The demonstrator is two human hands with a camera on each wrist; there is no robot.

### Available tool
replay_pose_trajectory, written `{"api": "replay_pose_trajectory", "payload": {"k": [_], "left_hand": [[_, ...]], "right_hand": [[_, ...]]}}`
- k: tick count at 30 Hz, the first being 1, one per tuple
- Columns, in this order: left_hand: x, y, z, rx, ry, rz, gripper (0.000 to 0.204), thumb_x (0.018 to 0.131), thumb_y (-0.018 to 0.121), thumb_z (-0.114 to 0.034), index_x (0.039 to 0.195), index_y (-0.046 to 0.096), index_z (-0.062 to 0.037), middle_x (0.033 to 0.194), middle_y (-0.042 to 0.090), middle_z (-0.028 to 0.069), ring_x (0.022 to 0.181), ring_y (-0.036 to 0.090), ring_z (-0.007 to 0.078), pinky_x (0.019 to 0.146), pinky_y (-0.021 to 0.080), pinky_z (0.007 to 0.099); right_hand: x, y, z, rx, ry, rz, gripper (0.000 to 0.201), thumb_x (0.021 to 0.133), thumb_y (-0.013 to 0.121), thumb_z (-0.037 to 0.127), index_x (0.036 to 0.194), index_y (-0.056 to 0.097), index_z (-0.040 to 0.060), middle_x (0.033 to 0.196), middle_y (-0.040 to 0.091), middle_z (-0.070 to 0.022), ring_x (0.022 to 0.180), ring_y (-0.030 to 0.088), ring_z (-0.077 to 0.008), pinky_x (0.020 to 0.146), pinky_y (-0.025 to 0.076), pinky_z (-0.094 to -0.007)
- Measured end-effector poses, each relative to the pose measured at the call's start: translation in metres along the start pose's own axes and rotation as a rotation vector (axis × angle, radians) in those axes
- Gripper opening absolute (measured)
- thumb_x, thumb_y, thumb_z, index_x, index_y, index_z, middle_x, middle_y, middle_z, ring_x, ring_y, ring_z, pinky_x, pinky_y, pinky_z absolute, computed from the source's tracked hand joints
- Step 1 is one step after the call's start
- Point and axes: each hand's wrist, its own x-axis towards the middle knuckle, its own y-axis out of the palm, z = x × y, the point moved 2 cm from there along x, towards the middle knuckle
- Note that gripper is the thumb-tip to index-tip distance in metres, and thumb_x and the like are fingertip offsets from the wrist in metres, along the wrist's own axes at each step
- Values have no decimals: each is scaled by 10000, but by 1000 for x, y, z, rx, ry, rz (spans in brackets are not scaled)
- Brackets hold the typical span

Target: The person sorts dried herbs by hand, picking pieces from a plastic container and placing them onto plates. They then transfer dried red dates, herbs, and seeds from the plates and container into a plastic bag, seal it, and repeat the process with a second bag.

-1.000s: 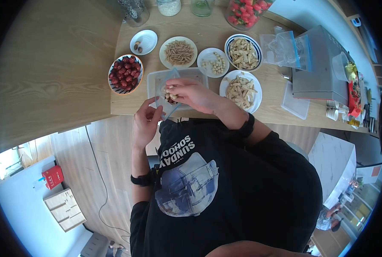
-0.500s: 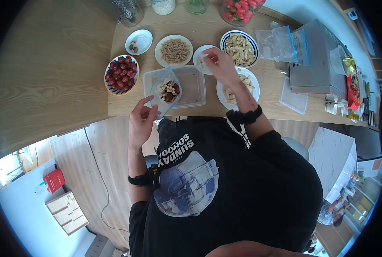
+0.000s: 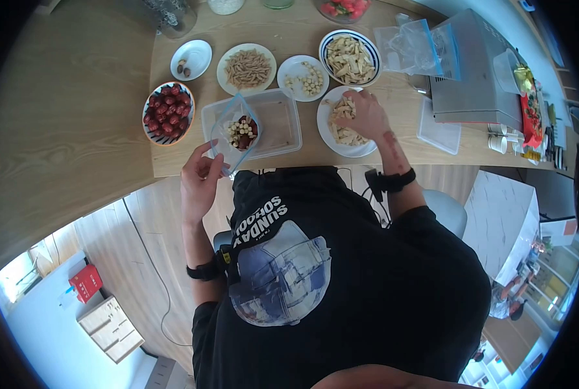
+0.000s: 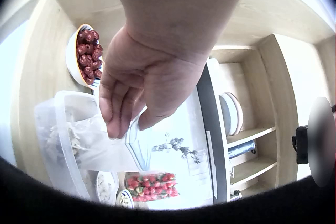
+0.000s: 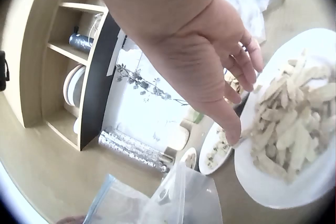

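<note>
The left hand (image 3: 200,185) pinches the edge of a clear zip bag (image 3: 223,144) between thumb and fingers. Dark red pieces and pale round pieces (image 3: 241,132) lie inside the bag, which leans on a clear plastic box (image 3: 283,126). Over the white plate of pale slices (image 3: 345,135) is the right hand (image 3: 367,117), its fingertips down at the slices in the head view. In the right wrist view the fingers of the right hand (image 5: 239,103) are spread and bent at the plate's rim (image 5: 247,176), holding nothing that shows.
Behind stand a plate of thin tan pieces (image 3: 226,81), a plate of round pieces (image 3: 289,68) and a blue-rimmed bowl (image 3: 325,58). A bowl of red dates (image 3: 168,115) is at the left; a lid (image 3: 440,126) and grey appliance (image 3: 474,81) are at the right.
The right hand has moved from the bag, past the plate of round pieces, to the plate of slices. The left hand has kept its pinch on the bag, whose contents now show.
</note>
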Motion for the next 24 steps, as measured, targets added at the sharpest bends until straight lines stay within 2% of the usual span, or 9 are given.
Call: {"api": "replay_pose_trajectory", "payload": {"k": [5, 8, 10, 13, 17, 19, 20, 22, 24], "left_hand": [[5, -1, -3, -8, -11, 29, 347, 991, 588, -80, 1318, 552, 32, 803, 703, 105, 749, 660, 101, 722, 558, 267], [6, -2, -4, 4, -11, 35, 345, 994, 586, -84, 1316, 553, 35, 803, 704, 105, 756, 657, 98, 723, 555, 265], [8, -3, -3, 24, -11, 35, 343, 995, 587, -85, 1315, 554, 34, 804, 704, 104, 759, 655, 96, 722, 550, 262], [9, -4, -3, 9, -6, 42, 341, 997, 587, -88, 1313, 555, 34, 803, 704, 100, 758, 653, 95, 722, 547, 261], [9, -3, -2, 1, -9, 36, 340, 998, 587, -89, 1314, 555, 33, 802, 704, 98, 757, 652, 94, 721, 544, 259], [9, -3, -3, 11, -6, 39, 340, 999, 585, -90, 1315, 553, 33, 804, 704, 98, 761, 655, 97, 721, 543, 259], [10, -3, -2, 10, -6, 42, 340, 999, 585, -90, 1315, 553, 33, 804, 704, 98, 761, 655, 97, 721, 543, 259], [10, -3, -2, 24, -13, 40, 341, 999, 587, -93, 1315, 554, 31, 808, 705, 101, 767, 660, 103, 726, 543, 261], [11, -2, -4, 21, -9, 42, 342, 998, 589, -95, 1314, 555, 30, 810, 706, 100, 767, 661, 104, 727, 543, 261]], "right_hand": [[-28, 17, 19, -15, -3, -60, 658, 638, 868, 315, 1221, 625, 133, 1201, 562, -152, 1113, 535, -402, 967, 468, -479], [-29, 27, 11, 14, 47, -113, 551, 689, 829, 252, 1192, 643, 127, 1185, 576, -148, 1102, 556, -383, 949, 484, -470], [-29, 28, 6, 148, 36, -212, 373, 726, 769, 142, 1087, 682, 116, 1133, 608, -141, 1096, 575, -362, 910, 512, -454], [-29, 24, 0, 197, 55, -182, 299, 752, 722, 107, 1050, 698, 101, 1104, 624, -150, 1072, 590, -368, 911, 513, -451], [-28, 25, -6, 207, 51, -168, 338, 749, 732, 121, 1083, 685, 106, 1127, 617, -138, 1094, 582, -362, 911, 513, -454], [-30, 14, 6, 171, -34, -166, 422, 745, 748, 150, 1159, 673, 117, 1183, 611, -140, 1119, 568, -365, 970, 482, -444], [-30, 13, 11, 169, -31, -166, 422, 745, 748, 150, 1159, 673, 117, 1183, 611, -140, 1119, 568, -365, 970, 482, -444], [-32, 11, 22, 109, -145, -178, 454, 729, 762, 169, 1172, 673, 128, 1172, 612, -125, 1128, 558, -356, 1000, 463, -437], [-33, 16, 22, 81, -150, -153, 431, 734, 758, 166, 1156, 680, 131, 1168, 613, -110, 1127, 557, -344, 1005, 458, -437]]}}
